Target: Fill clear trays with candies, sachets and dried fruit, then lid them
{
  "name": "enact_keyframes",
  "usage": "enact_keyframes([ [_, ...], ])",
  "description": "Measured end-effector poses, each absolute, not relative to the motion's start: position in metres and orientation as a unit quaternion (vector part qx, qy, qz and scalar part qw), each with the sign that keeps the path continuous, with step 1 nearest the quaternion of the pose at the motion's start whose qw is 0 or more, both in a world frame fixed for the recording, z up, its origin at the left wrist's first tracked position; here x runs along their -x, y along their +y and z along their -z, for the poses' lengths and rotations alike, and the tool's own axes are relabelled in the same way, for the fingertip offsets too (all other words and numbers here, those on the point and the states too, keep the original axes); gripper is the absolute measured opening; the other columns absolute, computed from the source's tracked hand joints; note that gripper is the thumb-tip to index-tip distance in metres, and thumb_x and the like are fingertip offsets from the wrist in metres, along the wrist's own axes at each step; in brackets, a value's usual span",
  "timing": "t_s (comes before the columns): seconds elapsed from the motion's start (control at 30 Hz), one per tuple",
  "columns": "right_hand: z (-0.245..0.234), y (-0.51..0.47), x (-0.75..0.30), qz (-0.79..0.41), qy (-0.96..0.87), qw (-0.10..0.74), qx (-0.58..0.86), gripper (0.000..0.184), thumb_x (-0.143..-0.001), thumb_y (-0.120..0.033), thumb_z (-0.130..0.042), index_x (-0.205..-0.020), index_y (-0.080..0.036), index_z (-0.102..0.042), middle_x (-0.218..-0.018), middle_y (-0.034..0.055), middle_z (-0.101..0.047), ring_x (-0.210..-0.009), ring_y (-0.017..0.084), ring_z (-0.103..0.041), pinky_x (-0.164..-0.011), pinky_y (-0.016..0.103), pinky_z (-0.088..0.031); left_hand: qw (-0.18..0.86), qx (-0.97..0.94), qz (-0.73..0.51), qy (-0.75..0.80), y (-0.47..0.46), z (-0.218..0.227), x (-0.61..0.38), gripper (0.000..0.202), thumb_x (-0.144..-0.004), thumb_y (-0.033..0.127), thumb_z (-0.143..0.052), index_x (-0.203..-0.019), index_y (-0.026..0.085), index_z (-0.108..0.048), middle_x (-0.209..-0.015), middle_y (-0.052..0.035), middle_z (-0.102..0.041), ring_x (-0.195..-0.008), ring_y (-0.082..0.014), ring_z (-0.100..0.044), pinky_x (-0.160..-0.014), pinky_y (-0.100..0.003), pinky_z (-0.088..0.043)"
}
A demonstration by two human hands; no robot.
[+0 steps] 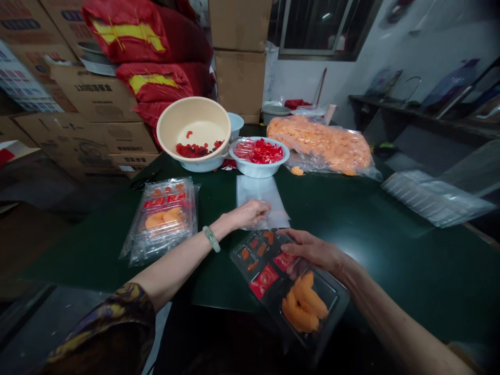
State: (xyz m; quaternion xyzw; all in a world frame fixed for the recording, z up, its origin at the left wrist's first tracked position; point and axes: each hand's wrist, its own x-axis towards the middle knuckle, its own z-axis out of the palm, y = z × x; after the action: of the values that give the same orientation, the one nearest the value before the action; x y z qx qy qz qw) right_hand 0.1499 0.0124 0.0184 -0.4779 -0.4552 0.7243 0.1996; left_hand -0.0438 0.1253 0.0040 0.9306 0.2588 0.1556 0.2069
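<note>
Resting the right hand (312, 249) across the upper edge of one black plastic compartment tray (330, 294), fingers spread, thumb hidden, no firm closure showing. Tray holding a mound of orange dried fruit slices (304, 304) in its large compartment, two red packets (264, 281) beside them and small orange pieces (253, 251) in the little cells, lying directly under that hand on a dark green table (375, 271). Keeping the left hand (250, 213), jade bangle (211, 238) on its wrist, bunched on one clear plastic sheet (258, 191), pinch or mere touch impossible to tell. Just left of it, one stack of filled trays (162, 221), number of layers unclear. Farther off, a beige bowl (193, 125) of red pieces, a white bowl (259, 165) of wrapped red sweets and one bulging bag of orange fruit (320, 146).
</note>
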Motion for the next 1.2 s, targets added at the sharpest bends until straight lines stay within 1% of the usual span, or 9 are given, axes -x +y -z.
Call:
enact_keyframes([
  [0.23, 0.003, 0.026, -0.151, -0.745, -0.387, 0.205, 0.503, 0.032, -0.076, -0.03, -0.065, -0.096, -0.017, -0.044, -0.052, 0.0014, -0.064, -0.044, 0.017, -0.063, -0.039, 0.02, -0.046, 0.261, -0.921, -0.135, 0.256, 0.129, 0.006, 0.045, 0.017, -0.083, 0.016, -0.044, -0.087, 0.013, -0.06, -0.064, 0.0006, -0.055, -0.057, -0.0106, -0.047, -0.057, -0.022, -0.039],
  [0.4, 0.003, 0.032, -0.159, -0.728, -0.337, 0.262, 0.537, 0.018, -0.08, -0.022, -0.062, -0.09, -0.016, -0.048, -0.055, 0.0009, -0.064, -0.046, 0.015, -0.063, -0.046, 0.023, -0.052, 0.258, -0.925, -0.129, 0.246, 0.127, 0.002, 0.047, 0.022, -0.085, 0.016, -0.042, -0.098, 0.012, -0.059, -0.07, -0.0011, -0.057, -0.06, -0.0105, -0.047, -0.061, -0.022, -0.039],
  [0.5, -0.001, 0.033, -0.161, -0.71, -0.324, 0.293, 0.553, 0.039, -0.08, -0.019, -0.061, -0.116, -0.014, -0.045, -0.058, 0.0018, -0.065, -0.048, 0.015, -0.064, -0.05, 0.026, -0.055, 0.247, -0.932, -0.128, 0.234, 0.126, -0.003, 0.045, 0.025, -0.086, 0.014, -0.039, -0.101, 0.011, -0.058, -0.078, -0.0042, -0.061, -0.063, -0.011, -0.049, -0.064, -0.022, -0.04],
  [0.57, -0.004, 0.034, -0.162, -0.702, -0.331, 0.302, 0.553, 0.06, -0.08, -0.019, -0.061, -0.133, -0.015, -0.032, -0.06, 0.0019, -0.066, -0.048, 0.016, -0.063, -0.048, 0.026, -0.054, 0.245, -0.934, -0.126, 0.226, 0.126, -0.006, 0.043, 0.026, -0.087, 0.013, -0.038, -0.104, 0.012, -0.057, -0.087, -0.0065, -0.063, -0.067, -0.0116, -0.051, -0.067, -0.023, -0.041],
  [0.67, -0.008, 0.04, -0.162, -0.702, -0.355, 0.299, 0.54, 0.079, -0.08, -0.019, -0.061, -0.144, -0.019, -0.014, -0.06, 0.0001, -0.066, -0.048, 0.017, -0.064, -0.046, 0.026, -0.054, 0.239, -0.939, -0.124, 0.216, 0.127, -0.007, 0.042, 0.027, -0.087, 0.013, -0.038, -0.106, 0.013, -0.056, -0.094, -0.0078, -0.064, -0.073, -0.0127, -0.053, -0.07, -0.024, -0.042],
  [0.8, -0.006, 0.049, -0.163, -0.707, -0.375, 0.288, 0.525, 0.076, -0.081, -0.016, -0.058, -0.145, -0.019, -0.017, -0.063, 0.0013, -0.068, -0.048, 0.017, -0.064, -0.048, 0.026, -0.054, 0.21, -0.939, -0.134, 0.238, 0.122, -0.008, 0.048, 0.024, -0.086, 0.013, -0.037, -0.1, 0.013, -0.056, -0.099, -0.009, -0.062, -0.084, -0.0157, -0.055, -0.078, -0.028, -0.042],
  [0.9, -0.001, 0.05, -0.165, -0.712, -0.373, 0.312, 0.506, 0.068, -0.08, -0.015, -0.058, -0.142, -0.018, -0.028, -0.076, 0.005, -0.071, -0.048, 0.014, -0.064, -0.048, 0.024, -0.053, 0.105, -0.905, -0.146, 0.386, 0.114, -0.003, 0.056, 0.019, -0.082, 0.015, -0.041, -0.093, 0.016, -0.057, -0.101, -0.0101, -0.06, -0.095, -0.0209, -0.054, -0.082, -0.032, -0.041],
  [1.03, 0.005, 0.046, -0.166, -0.711, -0.379, 0.336, 0.487, 0.069, -0.079, -0.018, -0.061, -0.141, -0.018, -0.03, -0.079, 0.0057, -0.071, -0.049, 0.013, -0.063, -0.048, 0.022, -0.052, 0.047, -0.831, -0.129, 0.538, 0.11, 0.01, 0.065, 0.016, -0.08, 0.02, -0.043, -0.074, 0.015, -0.057, -0.078, -0.0106, -0.06, -0.077, -0.0227, -0.057, -0.064, -0.031, -0.041],
  [1.2, 0.009, 0.042, -0.163, -0.705, -0.365, 0.374, 0.48, 0.071, -0.077, -0.018, -0.062, -0.14, -0.019, -0.03, -0.076, 0.0041, -0.071, -0.051, 0.014, -0.064, -0.05, 0.024, -0.053, 0.099, -0.845, -0.129, 0.509, 0.113, 0.017, 0.075, 0.021, -0.083, 0.021, -0.042, -0.064, 0.017, -0.051, -0.061, -0.0035, -0.054, -0.058, -0.0148, -0.051, -0.054, -0.025, -0.034],
])
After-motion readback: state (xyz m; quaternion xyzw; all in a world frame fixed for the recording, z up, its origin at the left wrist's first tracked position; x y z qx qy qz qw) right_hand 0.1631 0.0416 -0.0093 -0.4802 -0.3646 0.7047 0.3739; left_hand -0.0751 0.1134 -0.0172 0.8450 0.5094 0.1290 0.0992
